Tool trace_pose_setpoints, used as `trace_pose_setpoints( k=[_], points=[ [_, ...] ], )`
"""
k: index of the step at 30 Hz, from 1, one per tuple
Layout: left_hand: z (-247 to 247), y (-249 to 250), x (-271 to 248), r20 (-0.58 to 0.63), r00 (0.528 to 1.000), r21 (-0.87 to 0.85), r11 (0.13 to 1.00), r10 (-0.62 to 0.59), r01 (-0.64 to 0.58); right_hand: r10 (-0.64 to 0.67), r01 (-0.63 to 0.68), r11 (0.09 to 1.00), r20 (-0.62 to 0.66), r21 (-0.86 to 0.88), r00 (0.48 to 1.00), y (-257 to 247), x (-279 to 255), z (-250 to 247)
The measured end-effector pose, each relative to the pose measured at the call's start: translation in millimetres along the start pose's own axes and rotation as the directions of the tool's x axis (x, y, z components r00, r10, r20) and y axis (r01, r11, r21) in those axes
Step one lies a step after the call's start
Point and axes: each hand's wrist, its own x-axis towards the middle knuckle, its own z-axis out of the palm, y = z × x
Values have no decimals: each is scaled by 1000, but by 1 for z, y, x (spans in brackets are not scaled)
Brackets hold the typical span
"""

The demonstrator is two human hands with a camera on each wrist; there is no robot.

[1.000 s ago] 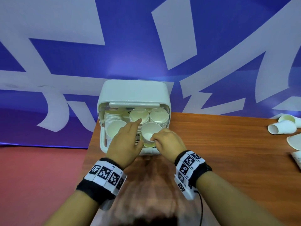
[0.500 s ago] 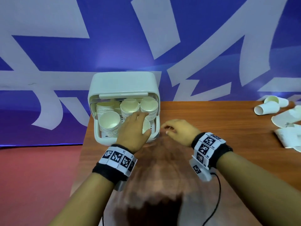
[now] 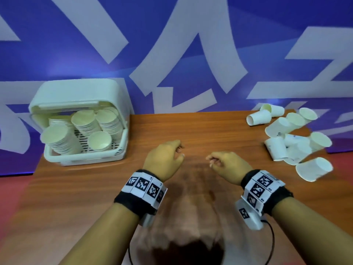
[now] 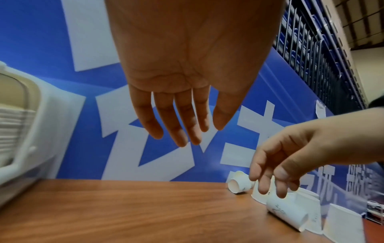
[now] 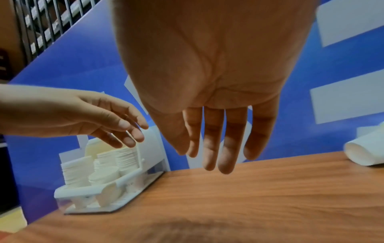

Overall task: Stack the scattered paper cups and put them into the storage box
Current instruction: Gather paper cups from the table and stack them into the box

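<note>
— Both hands are empty now: the left hand (image 3: 164,159) and the right hand (image 3: 227,165) hang over the bare middle of the wooden table (image 3: 200,129), fingers loose and slack, holding nothing. The wrist views confirm it, with relaxed fingers (image 4: 187,125) and nothing between them.

— A second ago they were at the storage box, weren't they?

— Yes, both were at its front, the right one setting a cup down among the stacks. They have since pulled back and swung rightward. That short stack (image 3: 100,141) now sits in the front of the storage box (image 3: 84,159), beside the taller stacks (image 3: 61,138) leaning inside it.

— So that batch is delivered. What's left?

— Plenty. The scattered paper cups (image 3: 292,138) lie in a heap at the table's right end, most on their sides, some touching or overlapping. One lies nearer the front edge (image 3: 314,171).

— Next move, then?

— I'd judge it is a reach to that pile to nest another batch. Tipped cups roll and crush easily, so a light grasp near the rim seems wise.
</note>
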Motion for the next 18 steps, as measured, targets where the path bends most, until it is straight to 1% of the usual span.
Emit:
trace_pose_setpoints(
  k=[2, 4, 9, 12, 14, 18],
  points=[
    [18, 25, 3, 24, 1000, -3, 1000, -9, 9, 25, -23, 999, 37, -40, 999, 31, -14, -13],
    [33, 45, 6, 54, 999, 0, 1000, -8, 8, 58, -56, 998, 43, -41, 997, 55, -24, -27],
    [56, 72, 25, 106, 994, -21, 1000, 13, -11, 109, -109, 994, -25, 12, 994, 96, -32, -46],
    [71, 82, 43, 125, 992, -26, 999, 33, -30, 147, -147, 989, -17, 2, 989, 113, -35, -51],
    [85, 91, 54, 131, 989, -9, 998, 62, -61, 152, -153, 988, -38, -13, 988, 127, -34, -57],
    [115, 117, 75, 179, 981, 23, 996, 80, -86, 178, -180, 983, -44, -24, 983, 169, -33, -72]
  ],
)
